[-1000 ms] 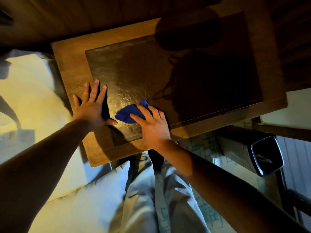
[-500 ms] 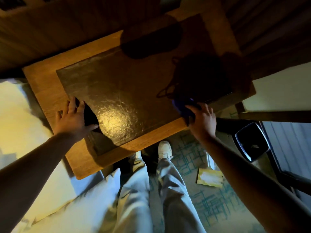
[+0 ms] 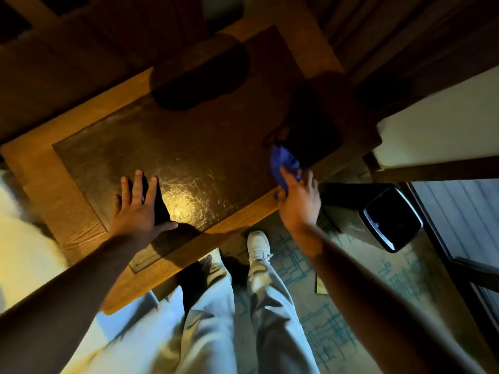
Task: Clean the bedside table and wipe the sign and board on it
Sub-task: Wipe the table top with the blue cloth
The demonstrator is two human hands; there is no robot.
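Deep shadow covers the far half of the bedside table, so nothing there can be made out. Its top has a grained wooden frame around a dark, pebbled, glossy panel. The left hand lies flat on the panel's near left part, fingers spread. The right hand pinches a crumpled blue cloth at the table's near right edge. A black bin stands on the patterned carpet.

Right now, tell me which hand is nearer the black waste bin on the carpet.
Right. The right hand, holding the blue cloth at the table's near right edge, is just left of the black waste bin. The left hand rests flat on the tabletop, far across.
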